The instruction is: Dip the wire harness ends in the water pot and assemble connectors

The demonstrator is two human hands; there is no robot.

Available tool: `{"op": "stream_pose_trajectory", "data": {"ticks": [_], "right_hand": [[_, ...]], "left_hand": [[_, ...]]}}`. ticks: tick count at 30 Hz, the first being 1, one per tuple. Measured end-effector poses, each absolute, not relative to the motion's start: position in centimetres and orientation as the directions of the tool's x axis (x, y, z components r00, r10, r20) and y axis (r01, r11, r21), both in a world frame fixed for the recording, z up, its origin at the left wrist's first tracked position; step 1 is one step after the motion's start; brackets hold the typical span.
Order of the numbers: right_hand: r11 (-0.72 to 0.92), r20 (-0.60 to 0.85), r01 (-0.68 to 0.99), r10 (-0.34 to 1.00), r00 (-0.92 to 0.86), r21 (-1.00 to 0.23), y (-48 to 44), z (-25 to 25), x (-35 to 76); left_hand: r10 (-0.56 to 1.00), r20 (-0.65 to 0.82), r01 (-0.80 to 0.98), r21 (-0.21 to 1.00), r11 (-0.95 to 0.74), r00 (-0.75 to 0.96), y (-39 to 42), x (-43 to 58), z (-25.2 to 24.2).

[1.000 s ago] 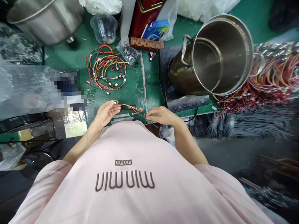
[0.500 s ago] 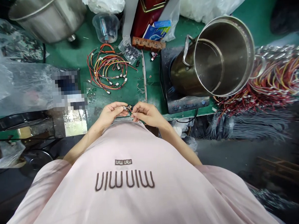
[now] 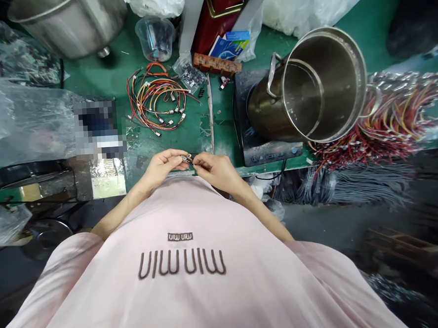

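Note:
In front of my body, at the table's near edge, both hands meet over a small metal connector (image 3: 185, 158). My left hand (image 3: 163, 166) is closed in a pinch on it, thumb and forefinger on its left side. Close on the right, my right hand (image 3: 217, 170) pinches a thin dark wire (image 3: 194, 164) at the connector; its far end is hidden. A loose coil of red, yellow, black and white wires (image 3: 159, 101) with small metal plugs lies beyond my hands. Beside that coil is a clear bag of small dark parts (image 3: 191, 74).
A tall steel pot (image 3: 275, 108) stands on a hot plate (image 3: 270, 152) at the right. Behind it lie bundled red and yellow wires (image 3: 391, 133), with grey cables (image 3: 364, 180) hanging below. A steel basin (image 3: 73, 27), plastic tub (image 3: 155, 38) and brown block (image 3: 216, 64) sit farther back.
My right hand's fingers have curled in tighter and turned slightly at the connector. My left hand stays nearly where it was. The view has shifted a little.

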State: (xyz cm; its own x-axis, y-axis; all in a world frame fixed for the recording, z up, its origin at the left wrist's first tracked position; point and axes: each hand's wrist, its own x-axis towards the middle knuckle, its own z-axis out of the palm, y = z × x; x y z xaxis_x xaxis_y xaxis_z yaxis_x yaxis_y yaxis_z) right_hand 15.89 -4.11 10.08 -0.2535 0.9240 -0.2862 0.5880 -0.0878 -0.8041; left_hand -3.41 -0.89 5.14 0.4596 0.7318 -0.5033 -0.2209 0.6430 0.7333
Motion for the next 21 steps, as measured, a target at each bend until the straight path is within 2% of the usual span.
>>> {"op": "stream_pose_trajectory", "data": {"ticks": [5,13,17,21], "right_hand": [[0.064,-0.149,0.693,0.959,-0.243,-0.718,-4.3,9.6,15.6],[0.162,0.025,0.698,0.979,-0.203,-0.697,-4.8,8.1,14.7],[0.106,-0.019,0.647,0.983,-0.184,-0.755,-4.5,7.7,14.6],[-0.078,-0.167,0.460,0.974,-0.156,-0.884,-4.0,7.9,15.4]], "left_hand": [[0.730,-0.504,-0.229,0.727,0.647,0.462,-1.1,-3.2,4.8],[0.722,-0.524,-0.142,0.757,0.638,0.452,-1.4,-2.9,5.1],[0.717,-0.539,-0.153,0.743,0.652,0.441,-1.5,-2.8,5.1],[0.710,-0.556,-0.220,0.699,0.681,0.432,-1.4,-2.6,4.9]]}}
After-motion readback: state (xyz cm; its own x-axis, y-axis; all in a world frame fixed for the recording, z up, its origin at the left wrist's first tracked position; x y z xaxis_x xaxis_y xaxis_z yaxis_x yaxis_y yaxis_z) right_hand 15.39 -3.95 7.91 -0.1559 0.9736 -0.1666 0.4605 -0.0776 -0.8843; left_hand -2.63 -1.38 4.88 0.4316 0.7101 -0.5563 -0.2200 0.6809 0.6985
